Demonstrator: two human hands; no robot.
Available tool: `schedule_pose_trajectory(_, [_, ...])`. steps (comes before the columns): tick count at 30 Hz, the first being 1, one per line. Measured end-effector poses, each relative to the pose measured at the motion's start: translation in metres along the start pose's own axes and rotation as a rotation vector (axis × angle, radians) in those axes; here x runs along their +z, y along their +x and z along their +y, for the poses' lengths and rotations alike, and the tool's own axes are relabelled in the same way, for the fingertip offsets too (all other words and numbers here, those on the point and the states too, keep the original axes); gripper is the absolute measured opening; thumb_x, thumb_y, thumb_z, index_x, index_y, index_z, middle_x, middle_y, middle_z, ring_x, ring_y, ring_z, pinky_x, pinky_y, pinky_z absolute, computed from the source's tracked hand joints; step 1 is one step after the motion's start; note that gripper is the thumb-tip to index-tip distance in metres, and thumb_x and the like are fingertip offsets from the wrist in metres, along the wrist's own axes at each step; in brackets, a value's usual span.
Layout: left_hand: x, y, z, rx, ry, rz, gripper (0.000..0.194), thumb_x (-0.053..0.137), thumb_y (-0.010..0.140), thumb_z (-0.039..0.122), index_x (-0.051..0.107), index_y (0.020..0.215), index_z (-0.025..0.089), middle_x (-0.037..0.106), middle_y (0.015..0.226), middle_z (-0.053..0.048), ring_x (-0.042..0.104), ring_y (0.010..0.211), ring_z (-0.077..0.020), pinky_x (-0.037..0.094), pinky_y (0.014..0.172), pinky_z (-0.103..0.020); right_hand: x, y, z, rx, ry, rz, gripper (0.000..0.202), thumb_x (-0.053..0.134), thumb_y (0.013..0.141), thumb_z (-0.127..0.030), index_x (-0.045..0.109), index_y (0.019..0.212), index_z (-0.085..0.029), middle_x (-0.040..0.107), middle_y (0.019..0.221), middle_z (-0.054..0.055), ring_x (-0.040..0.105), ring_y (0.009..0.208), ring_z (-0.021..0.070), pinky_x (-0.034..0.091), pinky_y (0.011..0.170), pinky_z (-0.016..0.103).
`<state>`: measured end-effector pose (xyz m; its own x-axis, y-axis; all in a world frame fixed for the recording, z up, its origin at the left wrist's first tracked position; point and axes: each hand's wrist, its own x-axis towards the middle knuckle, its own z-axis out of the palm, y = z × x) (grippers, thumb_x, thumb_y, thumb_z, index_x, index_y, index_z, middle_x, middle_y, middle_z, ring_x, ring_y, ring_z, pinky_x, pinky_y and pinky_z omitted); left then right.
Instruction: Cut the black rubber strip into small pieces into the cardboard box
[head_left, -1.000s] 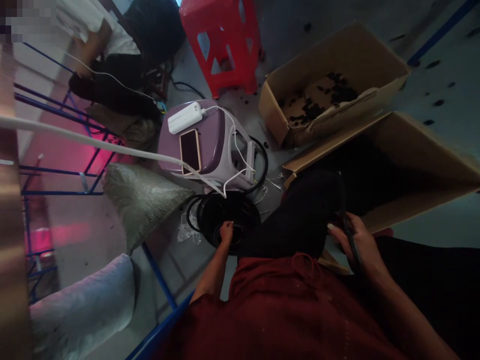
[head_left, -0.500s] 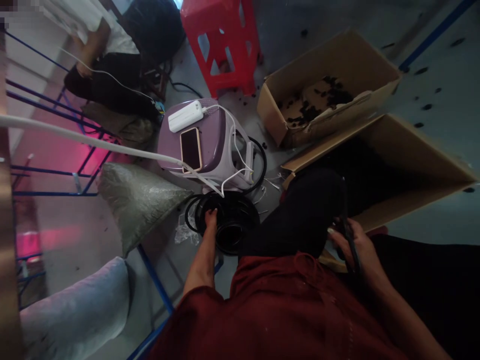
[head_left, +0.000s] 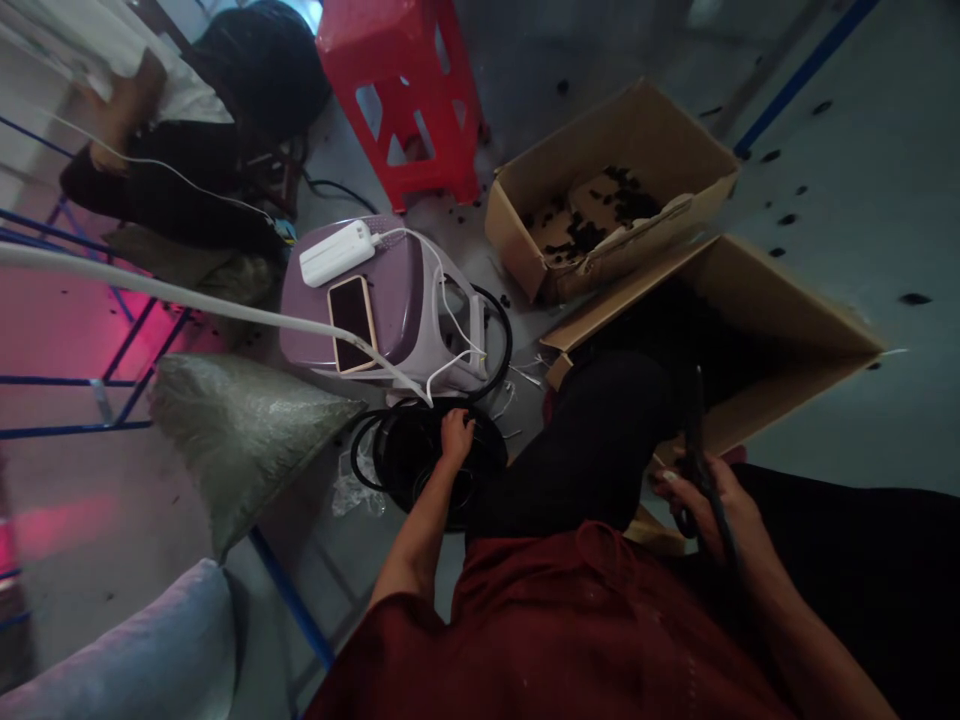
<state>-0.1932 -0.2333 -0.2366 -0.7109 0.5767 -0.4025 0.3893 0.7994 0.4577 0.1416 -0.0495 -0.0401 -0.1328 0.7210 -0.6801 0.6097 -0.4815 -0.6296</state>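
My left hand (head_left: pixel 456 436) reaches down over a dark round container or reel (head_left: pixel 405 450) on the floor, beside a purple and white stool. Its fingers are curled at the dark inside, and what they grip is too dark to make out. My right hand (head_left: pixel 721 500) is by my right knee, closed around black-handled scissors (head_left: pixel 699 450) with the narrow tip pointing away from me. A black cable (head_left: pixel 360 452) loops around the left of the round thing.
On the stool (head_left: pixel 300 310) lie a white power bank (head_left: pixel 337 252) and a phone (head_left: pixel 351 322). Two cardboard boxes (head_left: pixel 517 235) (head_left: pixel 817 310) hold dark pieces. Beyond stands a red stool (head_left: pixel 375 60). A full sack (head_left: pixel 232 430) sits left; another person's arm (head_left: pixel 124 110) shows upper left.
My left hand has shifted right across the dark round thing. My right hand still holds the scissors, tilted slightly differently. The surroundings have slid left in view as my head turned.
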Motion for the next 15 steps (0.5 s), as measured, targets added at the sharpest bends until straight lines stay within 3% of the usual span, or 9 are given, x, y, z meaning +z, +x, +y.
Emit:
schedule_pose_trajectory(3, [0.001,0.028,0.016,0.027,0.142,-0.075,0.032,0.056,0.086,0.022,0.06,0.118,0.018,0.055,0.129,-0.012,0.045,0.124,-0.0245,0.032,0.106,-0.037,-0.008,0.005,0.004,0.041,0.025,0.03,0.07,0.068,0.058,-0.057,0.051,0.116,-0.02,0.066,0.074,0.004,0.059,0.061,0.0216,0.045,0.055,0.032])
schedule_pose_trajectory(7, [0.002,0.055,0.019,-0.047,0.313,-0.163,0.041,0.058,0.084,0.024,0.055,0.125,0.019,0.054,0.132,-0.013,0.044,0.126,-0.0277,0.034,0.104,-0.039,-0.019,0.012,0.008,0.069,0.02,0.036,0.072,0.066,0.057,-0.062,0.051,0.115,-0.022,0.067,0.073,0.004,0.058,0.058,0.0222,0.046,0.053,0.033])
schedule_pose_trajectory(11, [0.009,0.061,0.013,-0.18,0.439,-0.238,0.053,0.062,0.081,0.03,0.048,0.131,0.017,0.053,0.134,-0.017,0.045,0.126,-0.0324,0.037,0.1,-0.043,-0.026,0.018,0.007,0.116,0.021,0.065,0.072,0.066,0.049,-0.064,0.053,0.105,-0.022,0.066,0.07,0.005,0.059,0.057,0.0246,0.048,0.052,0.035])
schedule_pose_trajectory(15, [0.016,0.063,0.006,-0.251,0.474,-0.27,0.054,0.062,0.08,0.03,0.048,0.13,0.017,0.059,0.126,-0.017,0.048,0.124,-0.033,0.035,0.102,-0.046,-0.027,0.027,0.01,0.181,0.027,0.068,0.071,0.065,0.048,-0.066,0.051,0.104,-0.024,0.066,0.068,0.004,0.058,0.055,0.0251,0.049,0.049,0.036])
